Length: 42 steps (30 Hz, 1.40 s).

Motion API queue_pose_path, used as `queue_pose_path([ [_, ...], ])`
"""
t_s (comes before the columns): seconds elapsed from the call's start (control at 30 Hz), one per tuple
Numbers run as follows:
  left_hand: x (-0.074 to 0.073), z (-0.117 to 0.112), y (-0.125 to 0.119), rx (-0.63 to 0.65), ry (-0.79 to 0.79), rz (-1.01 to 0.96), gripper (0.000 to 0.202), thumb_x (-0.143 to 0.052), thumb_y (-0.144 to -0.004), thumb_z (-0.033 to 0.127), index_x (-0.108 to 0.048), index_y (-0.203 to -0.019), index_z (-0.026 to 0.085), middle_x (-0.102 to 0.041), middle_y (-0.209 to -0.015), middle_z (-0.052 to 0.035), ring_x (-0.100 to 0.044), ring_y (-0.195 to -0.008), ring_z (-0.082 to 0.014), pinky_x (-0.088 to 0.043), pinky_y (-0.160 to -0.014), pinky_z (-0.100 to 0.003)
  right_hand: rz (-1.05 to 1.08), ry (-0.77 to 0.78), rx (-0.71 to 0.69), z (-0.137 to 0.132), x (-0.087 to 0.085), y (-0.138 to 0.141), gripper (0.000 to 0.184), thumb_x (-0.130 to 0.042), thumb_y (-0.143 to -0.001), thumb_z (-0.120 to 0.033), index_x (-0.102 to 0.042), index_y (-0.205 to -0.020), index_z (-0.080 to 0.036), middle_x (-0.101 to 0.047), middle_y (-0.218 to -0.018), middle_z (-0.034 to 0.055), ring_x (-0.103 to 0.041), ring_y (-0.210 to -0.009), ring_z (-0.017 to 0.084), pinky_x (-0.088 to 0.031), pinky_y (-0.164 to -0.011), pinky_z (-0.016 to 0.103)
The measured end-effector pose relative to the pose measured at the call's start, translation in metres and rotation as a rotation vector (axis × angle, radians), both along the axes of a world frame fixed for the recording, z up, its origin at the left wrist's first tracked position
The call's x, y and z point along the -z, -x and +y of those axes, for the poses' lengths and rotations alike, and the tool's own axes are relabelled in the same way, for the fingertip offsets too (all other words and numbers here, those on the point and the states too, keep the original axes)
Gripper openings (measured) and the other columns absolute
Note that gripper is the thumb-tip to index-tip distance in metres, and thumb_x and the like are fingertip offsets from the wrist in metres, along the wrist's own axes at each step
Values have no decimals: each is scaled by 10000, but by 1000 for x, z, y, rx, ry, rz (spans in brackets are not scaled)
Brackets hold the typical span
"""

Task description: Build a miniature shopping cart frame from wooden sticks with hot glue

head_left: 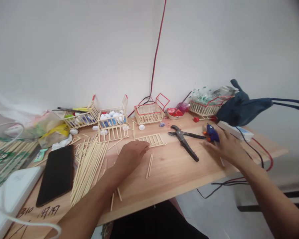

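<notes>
My left hand (134, 152) is over the near-left end of a small ladder-like frame of wooden sticks (155, 140) lying on the table. Its fingers are bent together on the frame, and the fingertips are partly hidden. At the right, my right hand (223, 144) is closed around a blue glue gun (212, 132) with orange parts, which it partly covers. Between the hands lie black-handled pliers (185, 142), their jaws toward the wall. Two loose sticks (149, 165) rest just right of my left wrist.
Small stick carts (149, 114) line the wall, some filled. A red paint dish (174, 113), a dark bag (241, 108) and a white power strip (235, 130) stand at the right. Left are a stick pile (91, 166), a black phone (56, 174) and a white box (16, 196).
</notes>
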<state>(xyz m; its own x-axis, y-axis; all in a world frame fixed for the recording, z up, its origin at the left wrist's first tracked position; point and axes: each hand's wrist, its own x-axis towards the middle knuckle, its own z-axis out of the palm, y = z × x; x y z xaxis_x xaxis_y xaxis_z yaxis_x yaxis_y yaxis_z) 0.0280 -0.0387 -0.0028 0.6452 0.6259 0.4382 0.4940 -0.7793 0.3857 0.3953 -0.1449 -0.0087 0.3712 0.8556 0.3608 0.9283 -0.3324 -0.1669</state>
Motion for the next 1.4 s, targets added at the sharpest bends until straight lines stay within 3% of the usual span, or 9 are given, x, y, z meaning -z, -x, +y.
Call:
queue_pose_path([
  [0.13, 0, 1, 0, 0, 28, 7, 195, -500, -909, 182, -682, -980, 186, -738, -975, -49, -675, -884, -195, -501, -818, -315, 11, 254, 139, -7, -5, -18, 719, -445, -864, -606, -406, -1334, -64, -608, -1089, 295, -581, -1027, 412, -400, -808, 458],
  [0.33, 1, 3, 1, -13, 33, -7, 187, -499, -914, 207, -678, -969, 196, -735, -984, -47, -671, -903, -201, -492, -821, -318, -47, 320, 35, -12, -8, -38, 458, -373, -936, -297, -471, -1311, -52, -618, -1132, 289, -610, -1001, 343, -392, -836, 410],
  [0.53, 0, 5, 2, -21, 92, -42, 181, -474, -921, 200, -654, -897, 196, -720, -877, -26, -647, -802, -172, -462, -739, -281, -143, 197, 253, -13, -2, -31, 506, -397, -910, -469, -571, -1230, -117, -591, -1205, 269, -585, -1014, 413, -402, -728, 469],
  [0.73, -2, 7, 3, -44, 124, -62, 171, -477, -915, 201, -639, -862, 192, -679, -774, -4, -606, -735, -157, -411, -682, -261, -60, 183, 148, -7, -1, -28, 436, -409, -895, -315, -566, -1212, -61, -639, -1045, 255, -630, -908, 340, -430, -757, 407],
  [1.0, -6, 8, 4, -62, 243, -270, 186, -489, -909, 217, -643, -807, 194, -674, -770, 6, -603, -736, -139, -419, -715, -257, 125, -48, 317, -13, -43, 12, 351, -464, -870, -486, -588, -1028, -198, -645, -929, 201, -610, -827, 313, -404, -674, 395],
  [1.07, -6, 10, 5, -47, 240, -363, 169, -520, -895, 233, -658, -808, 190, -683, -821, -16, -607, -800, -152, -433, -757, -271, 294, -105, 360, -7, -51, 33, 355, -490, -847, -536, -587, -890, -197, -624, -758, 154, -593, -723, 288, -400, -623, 387],
  [1.2, -7, 17, 9, -68, 249, -520, 113, -606, -840, 237, -703, -805, 190, -654, -860, -41, -589, -830, -156, -449, -731, -269, 780, -290, -40, 13, -49, 93, 432, -561, -797, -616, -601, -918, -203, -638, -824, 75, -574, -700, 204, -437, -614, 324],
  [1.3, -6, 22, 14, -109, 271, -597, 89, -641, -811, 241, -712, -805, 188, -644, -837, -38, -581, -801, -150, -448, -687, -259, 1126, -236, -369, 29, -38, 140, 412, -576, -808, -597, -572, -915, -199, -618, -833, 50, -546, -652, 155, -424, -570, 281],
  [1.4, -7, 26, 17, -153, 296, -650, 85, -654, -786, 239, -703, -771, 170, -659, -831, -41, -583, -769, -143, -443, -655, -249, 1152, -190, -591, 44, -24, 174, 359, -556, -848, -552, -552, -891, -196, -572, -744, 16, -492, -590, 122, -380, -526, 251],
])
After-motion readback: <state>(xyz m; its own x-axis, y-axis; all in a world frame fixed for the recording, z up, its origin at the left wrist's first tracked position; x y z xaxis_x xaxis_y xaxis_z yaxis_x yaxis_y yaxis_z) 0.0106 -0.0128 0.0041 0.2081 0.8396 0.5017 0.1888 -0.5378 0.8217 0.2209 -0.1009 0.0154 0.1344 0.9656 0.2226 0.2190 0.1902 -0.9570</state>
